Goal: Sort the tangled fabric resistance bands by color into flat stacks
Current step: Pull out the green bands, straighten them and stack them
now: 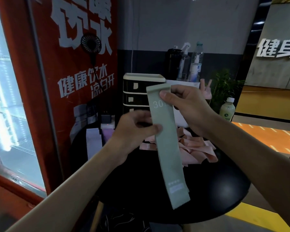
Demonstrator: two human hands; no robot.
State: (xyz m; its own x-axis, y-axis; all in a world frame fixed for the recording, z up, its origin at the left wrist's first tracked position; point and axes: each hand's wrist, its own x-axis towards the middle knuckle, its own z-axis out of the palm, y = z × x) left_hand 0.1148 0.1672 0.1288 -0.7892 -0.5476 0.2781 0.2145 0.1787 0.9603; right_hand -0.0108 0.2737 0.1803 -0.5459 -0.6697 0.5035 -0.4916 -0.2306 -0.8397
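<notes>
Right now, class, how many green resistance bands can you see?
1: the green band hangs above the black table, pinched by the left hand partway down and the right hand near its top. More may hide under the pink pile.

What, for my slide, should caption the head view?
Left hand and right hand hold a green band above pink bands on a black table.

A red cabinet (84, 67) printed with large white characters stands at the left beside a lit glass door (10, 97), and a small black fan (91, 43) hangs on its side. On the round black table (216, 190) a dark drawer unit (137, 91) with a cream top stands at the back, with spray bottles (197, 64) behind it. To the right are a leafy green plant (224, 87) and a white-capped bottle (227, 108) of pale green drink.
</notes>
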